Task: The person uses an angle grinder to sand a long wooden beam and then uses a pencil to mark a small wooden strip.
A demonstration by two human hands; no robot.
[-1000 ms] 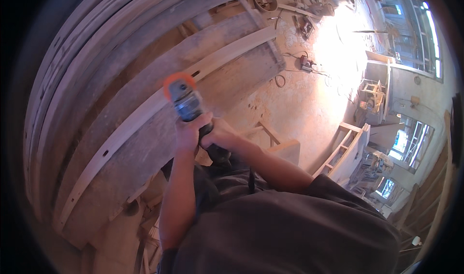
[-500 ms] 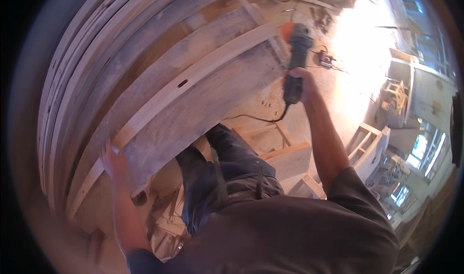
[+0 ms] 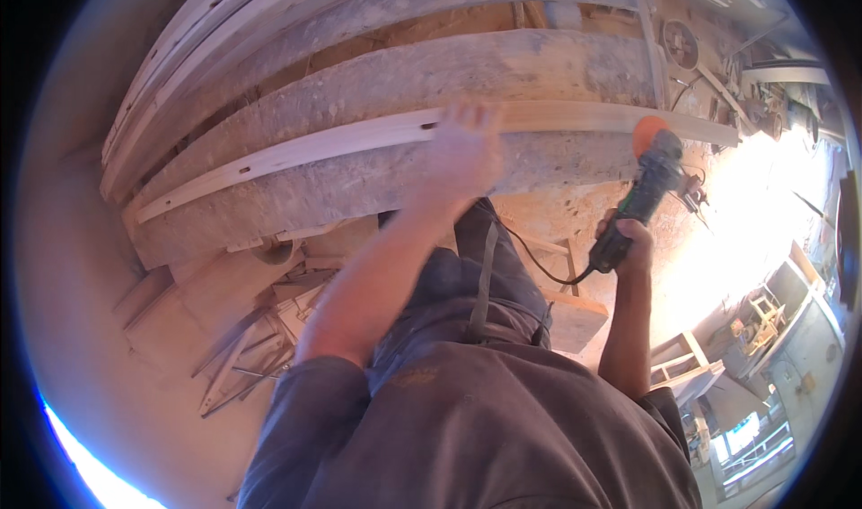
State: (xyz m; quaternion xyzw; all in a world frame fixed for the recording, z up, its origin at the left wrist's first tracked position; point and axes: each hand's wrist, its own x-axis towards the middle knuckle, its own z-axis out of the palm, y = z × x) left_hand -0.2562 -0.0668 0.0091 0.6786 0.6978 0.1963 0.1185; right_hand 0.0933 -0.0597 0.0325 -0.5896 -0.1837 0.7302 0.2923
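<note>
My right hand (image 3: 631, 240) is wrapped round the dark rear body of an angle grinder (image 3: 651, 190) fitted with an orange disc (image 3: 648, 136). The disc is at the right part of a long pale wooden rail (image 3: 341, 141) with small slots in it; whether it touches the wood I cannot tell. My left hand (image 3: 465, 154), blurred by motion, is over the middle of the rail, fingers stretched out across it, holding nothing that I can see. Under the rail lies a broad, worn grey board (image 3: 557, 161). The grinder's black cord (image 3: 539, 259) hangs in a curve toward my legs.
More long boards (image 3: 431, 69) lie beyond the rail, with pale slotted rails (image 3: 202, 38) stacked at the far left. Wood offcuts (image 3: 301, 307) are below on the left. A wooden frame (image 3: 687, 361) stands at the right, near a glaring bright floor patch (image 3: 727, 231).
My left hand has left the rail's left part and moved right to its middle. My view has turned, so the boards now lie more level. The grinder remains in my right hand.
</note>
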